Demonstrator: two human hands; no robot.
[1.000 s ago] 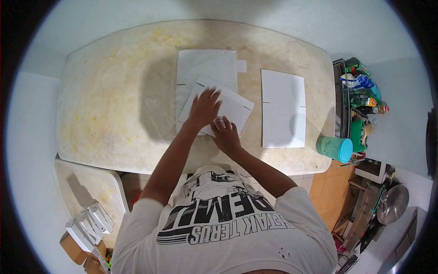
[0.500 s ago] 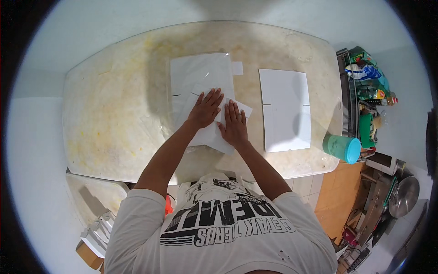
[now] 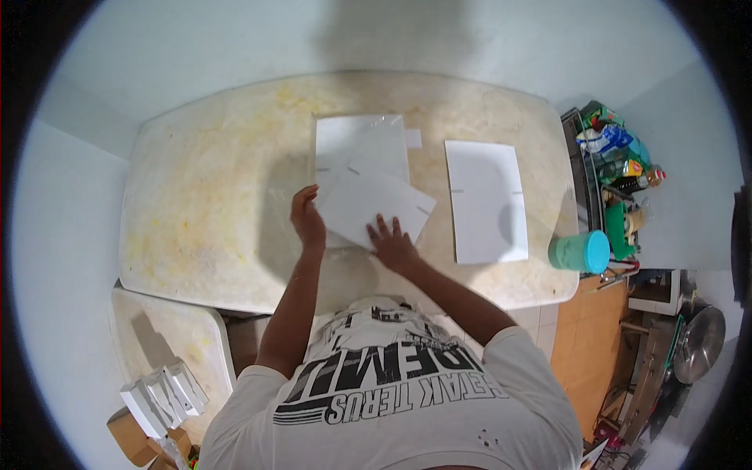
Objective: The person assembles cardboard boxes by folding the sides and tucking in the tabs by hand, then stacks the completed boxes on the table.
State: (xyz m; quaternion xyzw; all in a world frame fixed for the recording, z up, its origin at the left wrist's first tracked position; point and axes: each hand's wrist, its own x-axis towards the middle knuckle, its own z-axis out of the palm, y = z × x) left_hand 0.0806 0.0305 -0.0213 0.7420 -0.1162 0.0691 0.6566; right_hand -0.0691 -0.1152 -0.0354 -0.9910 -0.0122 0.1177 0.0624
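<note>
Left hand (image 3: 309, 221) has shifted leftward, half-open; right hand (image 3: 393, 244) spreads on the tilted card (image 3: 376, 196), long axis apparently sloping down rightward.

The angled card (image 3: 364, 196) partly hides the white sheet (image 3: 360, 142) beneath.

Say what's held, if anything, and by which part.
The right hand rests on the angled white sheet, no grip visible; whether the left hand holds its edge cannot be told.
</note>
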